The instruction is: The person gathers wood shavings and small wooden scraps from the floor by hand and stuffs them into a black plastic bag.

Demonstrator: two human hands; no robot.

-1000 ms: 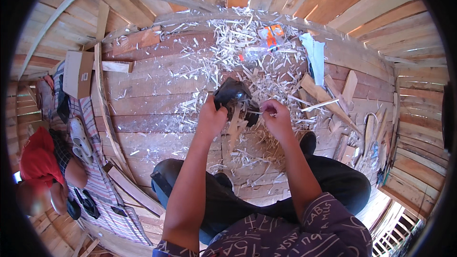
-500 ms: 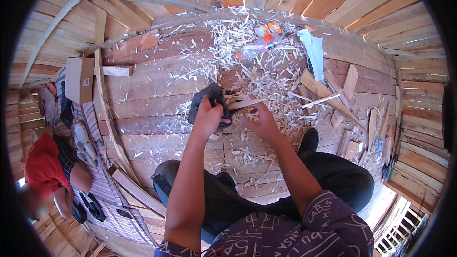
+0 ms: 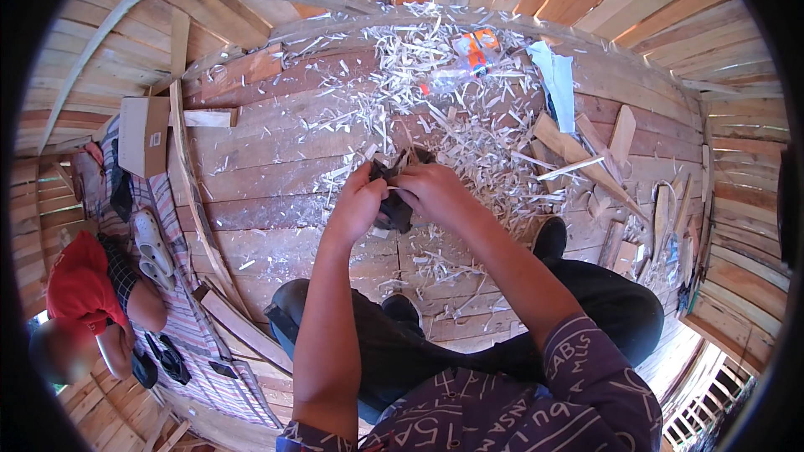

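Seen from above, a seated person works over a plank floor strewn with pale wood shavings. Both bare hands meet in the middle of the view, closed together on a small dark object — what it is cannot be made out, though it looks like a black tool or block with a pale sliver at its far end. The left hand clamps its left side, fingers curled around it; the right hand wraps its right and far side, so the object sits directly between the two palms, touching both. Its long axis runs roughly near to far, tilted a little to the right at the far end. Neither hand is nearer; both grip it. Beyond the hands the shavings thicken, with an orange and clear package at the far edge and loose wood offcuts to the right. On the far left a cardboard box lies flat — nearer, a person in a red shirt rests on a striped mat.
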